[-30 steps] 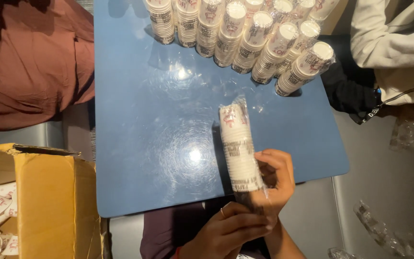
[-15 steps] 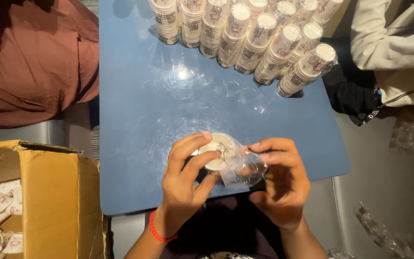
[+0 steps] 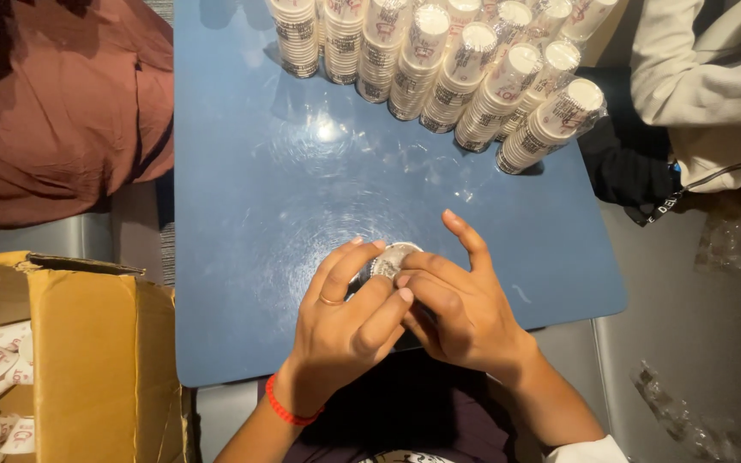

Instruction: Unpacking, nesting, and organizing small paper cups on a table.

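Note:
Over the near edge of the blue table (image 3: 242, 197), my left hand (image 3: 345, 321) and my right hand (image 3: 460, 304) are wrapped together around a stack of paper cups (image 3: 392, 257). Only its round white top, under clear plastic wrap, shows between my fingers. The left wrist has a red band. The rest of the stack is hidden behind my hands.
Several wrapped cup stacks (image 3: 439, 64) stand in rows at the table's far side. An open cardboard box (image 3: 79, 343) with loose cups is at the lower left. Another person in a pale sleeve (image 3: 705, 86) sits at right, and a maroon-clothed person (image 3: 53, 103) at left.
A second ago my right hand held the wrapped stack lying lengthwise on the table. The left hand has since joined it, the stack now points end-on at me, and both hands have closed over it.

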